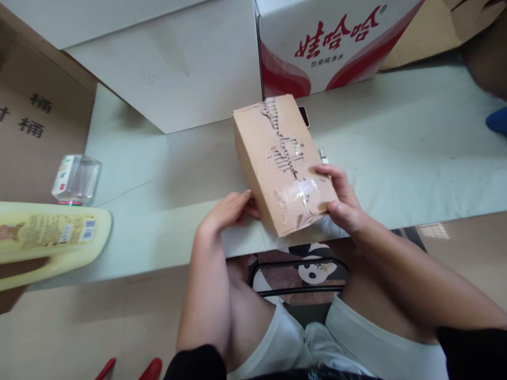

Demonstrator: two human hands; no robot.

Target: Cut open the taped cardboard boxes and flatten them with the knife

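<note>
The cardboard parcel (279,163) is what I have in hand here: a small brown box, flat-sided and longer than it is wide, lying at a slant near the front edge of the pale table (396,158). From the head camera I see that its top face is badly scuffed. The outer paper layer is torn away in a ragged strip running down the middle, so the ribbed corrugation shows, and wrinkled clear tape crosses the near end. The near corner looks dented and juts a little past the table edge.

My left hand (227,211) rests against the parcel's left long side, fingers together and lightly curled, tips touching the cardboard. My right hand (343,203) clamps the near right corner, thumb on the end face and fingers over the top edge by the tape.

Behind the parcel stands a white and red water carton (328,42) with red Chinese lettering. At far left a yellow bottle (51,235) lies on its side, with a clear plastic bottle (76,179) just behind it.
</note>
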